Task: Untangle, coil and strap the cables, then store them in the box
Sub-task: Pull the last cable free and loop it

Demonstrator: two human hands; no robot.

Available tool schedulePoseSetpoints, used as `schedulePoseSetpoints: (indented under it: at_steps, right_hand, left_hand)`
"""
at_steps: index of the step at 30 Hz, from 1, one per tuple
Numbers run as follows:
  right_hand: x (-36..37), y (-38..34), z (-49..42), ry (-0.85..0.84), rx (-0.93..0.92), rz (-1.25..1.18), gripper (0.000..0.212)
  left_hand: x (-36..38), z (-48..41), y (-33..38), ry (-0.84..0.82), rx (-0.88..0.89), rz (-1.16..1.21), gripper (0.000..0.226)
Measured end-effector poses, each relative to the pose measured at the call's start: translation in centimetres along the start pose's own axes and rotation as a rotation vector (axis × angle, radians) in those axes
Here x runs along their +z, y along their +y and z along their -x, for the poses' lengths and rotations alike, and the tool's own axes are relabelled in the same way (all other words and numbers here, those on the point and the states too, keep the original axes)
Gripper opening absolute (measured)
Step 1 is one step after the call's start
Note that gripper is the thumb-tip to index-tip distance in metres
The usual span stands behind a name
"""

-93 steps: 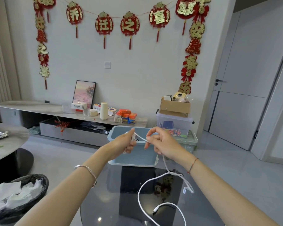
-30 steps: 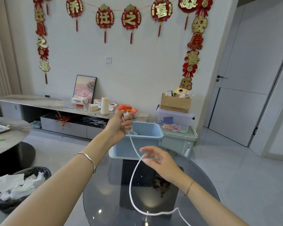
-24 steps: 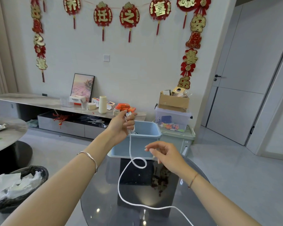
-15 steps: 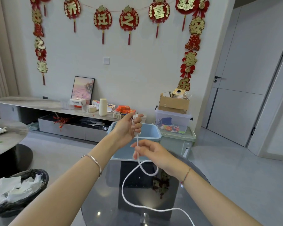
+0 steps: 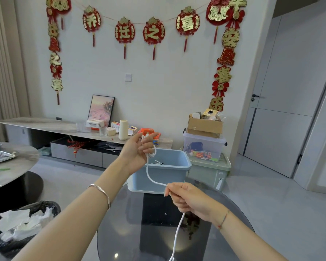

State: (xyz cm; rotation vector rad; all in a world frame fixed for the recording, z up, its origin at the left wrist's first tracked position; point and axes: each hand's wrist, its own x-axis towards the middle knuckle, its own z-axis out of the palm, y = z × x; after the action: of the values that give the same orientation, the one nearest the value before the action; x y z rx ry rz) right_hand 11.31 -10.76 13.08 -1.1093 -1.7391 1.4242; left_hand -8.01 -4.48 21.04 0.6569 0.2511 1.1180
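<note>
White cable was the thing in play, strung between both hands over a round glass table. The left hand was up high, just in front of the blue box, with its fingers curled around the cable's upper end and a small loop or two of it gathered against the palm. The index finger stuck out a bit, but the rest were closed on the cord. From there the cable dropped down in a curve across the front of the box to the right hand, which sat lower and closer to the camera. That hand had thumb and fingertips pinched together on the cord, other fingers loosely folded under. Below the right hand the cable hung down toward the glass and ran out of the bottom of the shot, so I couldn't see its far end.

The box sat at the far edge of the table, open on top, and something thin and pale was poking up inside it, too small to tell what exactly.

Silver bracelet was on the left wrist and a thin red string on the right one. Off to the lower left was a bin with a black liner stuffed with white paper. Behind the box stood stacked plastic tubs with a cardboard box on top.
</note>
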Motion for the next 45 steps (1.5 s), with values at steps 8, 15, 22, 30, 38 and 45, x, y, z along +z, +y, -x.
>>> schedulePoseSetpoints:
  at_steps: [8, 15, 22, 30, 38, 45]
  right_hand:
    - [-3.7, -3.0, -2.3, 0.472, 0.041, 0.259, 0.024]
    - [-2.6, -7.7, -1.0, 0.304, -0.107, 0.182, 0.028]
    - [1.8, -6.3, 0.5, 0.165, -0.175, 0.183, 0.025]
    - [1.2, -1.5, -0.1, 0.066, 0.084, -0.003, 0.049]
    - [-2.2, -3.1, -0.4, 0.266, 0.037, 0.089, 0.03]
    - [-2.4, -5.2, 0.6, 0.238, -0.014, 0.185, 0.022]
  left_hand:
    - [-0.5, 0.7, -1.8, -0.423, -0.653, -0.676, 0.056]
    - [-1.3, -0.2, -3.6, 0.036, -0.367, -1.036, 0.063]
    - [-0.9, -1.8, -3.3, 0.228, 0.063, -0.723, 0.051]
    - [0.6, 0.3, -0.8, -0.171, -0.199, -0.072, 0.042]
    - [-0.8, 1.9, -2.3, -0.447, -0.855, -0.983, 0.071]
    - [-1.9, 0.6, -4.3, 0.074, -0.441, -1.186, 0.061]
